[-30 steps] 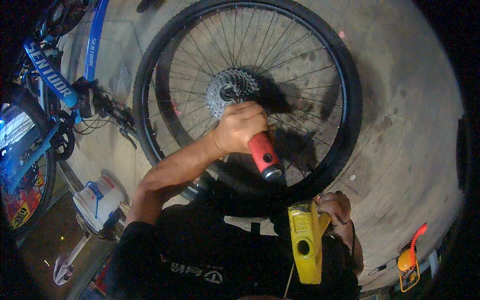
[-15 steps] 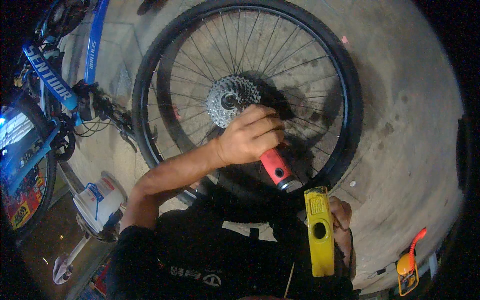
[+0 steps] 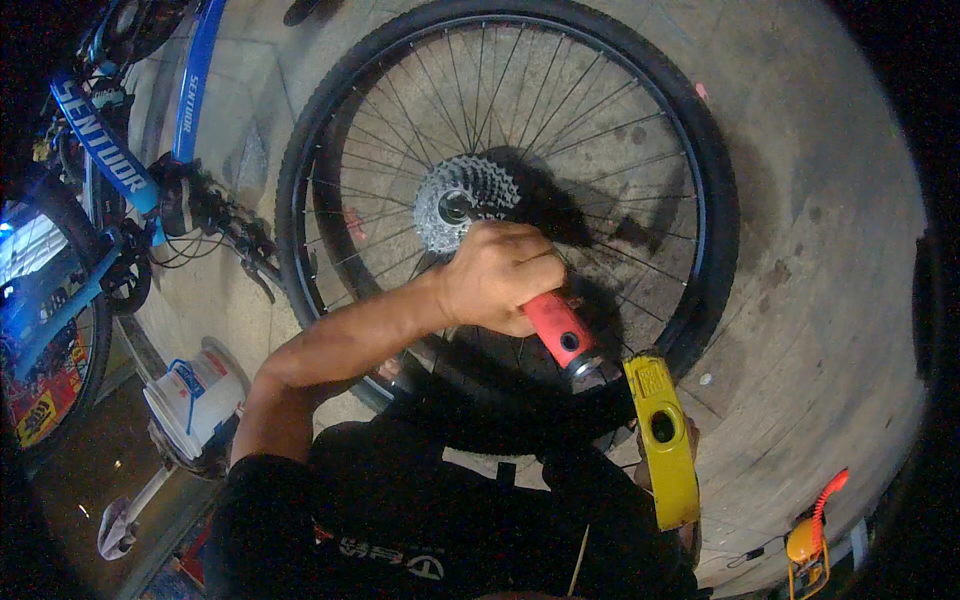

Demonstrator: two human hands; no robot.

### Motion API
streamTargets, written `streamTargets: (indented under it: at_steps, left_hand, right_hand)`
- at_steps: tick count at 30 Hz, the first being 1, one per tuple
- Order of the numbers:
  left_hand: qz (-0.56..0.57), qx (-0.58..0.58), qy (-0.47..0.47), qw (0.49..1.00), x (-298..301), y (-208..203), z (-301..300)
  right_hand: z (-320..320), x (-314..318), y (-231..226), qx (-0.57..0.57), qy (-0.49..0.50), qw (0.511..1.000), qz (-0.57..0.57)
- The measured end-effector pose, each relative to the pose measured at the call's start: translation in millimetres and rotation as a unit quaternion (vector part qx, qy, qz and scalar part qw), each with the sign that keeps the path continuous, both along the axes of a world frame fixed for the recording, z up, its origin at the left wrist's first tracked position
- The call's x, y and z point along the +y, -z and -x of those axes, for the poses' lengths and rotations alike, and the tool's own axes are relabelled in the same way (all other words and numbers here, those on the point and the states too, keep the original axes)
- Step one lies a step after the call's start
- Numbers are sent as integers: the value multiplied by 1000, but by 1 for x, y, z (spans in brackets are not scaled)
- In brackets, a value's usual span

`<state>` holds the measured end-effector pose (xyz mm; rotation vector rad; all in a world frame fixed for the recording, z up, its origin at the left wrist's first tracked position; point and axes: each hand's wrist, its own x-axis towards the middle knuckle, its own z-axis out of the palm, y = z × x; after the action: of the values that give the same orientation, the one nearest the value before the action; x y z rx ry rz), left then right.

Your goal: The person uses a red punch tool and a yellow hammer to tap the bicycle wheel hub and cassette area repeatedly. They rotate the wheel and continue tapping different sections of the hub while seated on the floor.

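Observation:
A bicycle wheel point(image 3: 722, 200) with a black tyre lies flat before me. At its hub sits a silver sprocket cassette point(image 3: 440, 190). My left hand point(image 3: 500, 275) is closed around a red-handled tool point(image 3: 560, 332) with a metal end cap. The handle slants toward me and to the right; its other end points at the cassette's centre, the tip hidden by my fingers. Just beyond the cap, on the right, is a yellow hammer point(image 3: 680, 480), its head raised close to the camera. Behind it my right hand point(image 3: 643, 470) is mostly covered, with its grip on the hammer hidden.
A blue bicycle point(image 3: 110, 155) stands at the left. Nearer me on that side is a white bucket point(image 3: 200, 405) with a blue handle. An orange foot pump point(image 3: 803, 540) with a red hose rests on the concrete floor point(image 3: 810, 330) at the lower right.
The yellow hammer has shifted right and slightly away from me, tilting more, and covers more of my right hand. My left hand still holds the red-handled tool at the cassette.

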<state>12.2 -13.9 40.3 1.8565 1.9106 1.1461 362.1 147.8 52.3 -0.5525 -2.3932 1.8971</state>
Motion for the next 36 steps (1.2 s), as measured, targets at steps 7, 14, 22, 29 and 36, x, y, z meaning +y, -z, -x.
streamTargets:
  at_steps: [7,14,22,29,36]
  left_hand:
    - [-18,-14,-18,1000,-2,-1,0]
    - [-57,23,7,998,-5,8,1]
    - [-60,14,-12,998,-2,6,3]
    - [-78,10,-31,996,4,8,0]
    - [-60,43,-60,995,4,8,-4]
  right_hand:
    - [6,0,2,5,0,1000,3]
    - [10,-3,0,4,3,1000,2]
    - [11,-2,-3,-1,-3,1000,2]
    - [11,-1,-6,-6,-2,1000,-3]
    - [12,4,-9,-2,-2,1000,-8]
